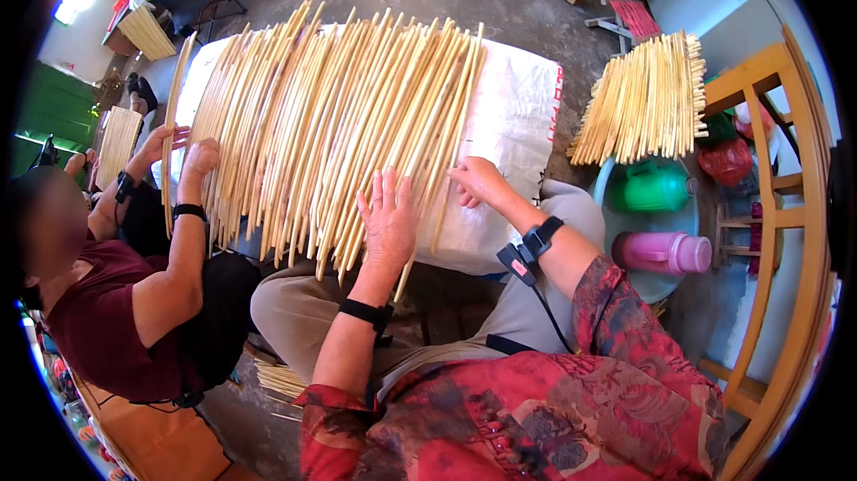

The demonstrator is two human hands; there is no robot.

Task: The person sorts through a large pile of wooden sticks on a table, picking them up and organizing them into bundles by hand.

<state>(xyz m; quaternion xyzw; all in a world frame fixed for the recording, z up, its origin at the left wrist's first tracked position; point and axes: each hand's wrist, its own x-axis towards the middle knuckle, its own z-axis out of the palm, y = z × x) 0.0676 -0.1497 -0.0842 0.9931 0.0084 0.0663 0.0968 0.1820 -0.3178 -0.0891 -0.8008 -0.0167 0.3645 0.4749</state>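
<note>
A broad layer of pale plant stalks (315,126) lies side by side over a low surface covered with a white woven plastic sheet (512,106). My left hand (388,223) rests palm down on the near ends of the stalks at the right part of the layer, its fingers extended. My right hand (481,181) is just right of the layer, fingers curled, with its fingertips at the rightmost stalk (443,203). Whether they pinch that stalk is hard to see. Both my wrists wear black straps; a small device hangs at the right one.
At left, a co-worker's hands (199,158) are at the layer's left edge, near a separate upright bunch of stalks (175,92). Stacked stalks (643,102) lie above a basin (609,220) holding green (653,187) and pink (659,253) vacuum flasks. A wooden frame (790,213) stands far right.
</note>
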